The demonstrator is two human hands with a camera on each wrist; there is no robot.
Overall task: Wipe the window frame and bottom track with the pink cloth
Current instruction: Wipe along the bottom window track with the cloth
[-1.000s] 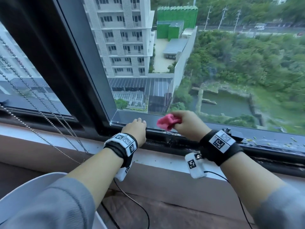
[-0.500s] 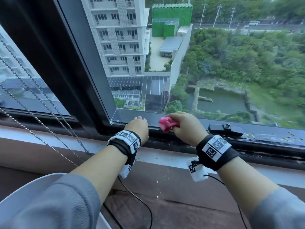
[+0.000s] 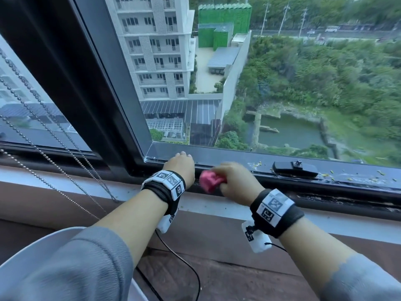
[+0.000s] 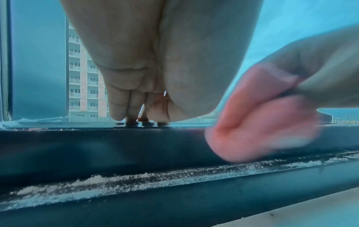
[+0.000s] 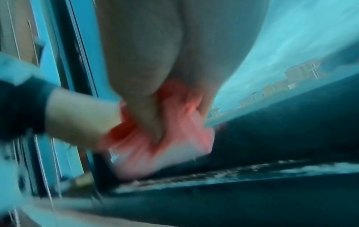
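My right hand (image 3: 235,180) clenches the bunched pink cloth (image 3: 210,180), its fingers buried in the folds and blurred in the right wrist view, so I cannot make out whether the wad, poking left of my knuckles, touches the bottom track (image 4: 136,182). My left hand (image 3: 180,168), just left of the cloth, rests straight fingertips (image 4: 118,113) on the window frame (image 3: 227,158). The white-dusted track runs left-right below both hands, cut off at both edges.
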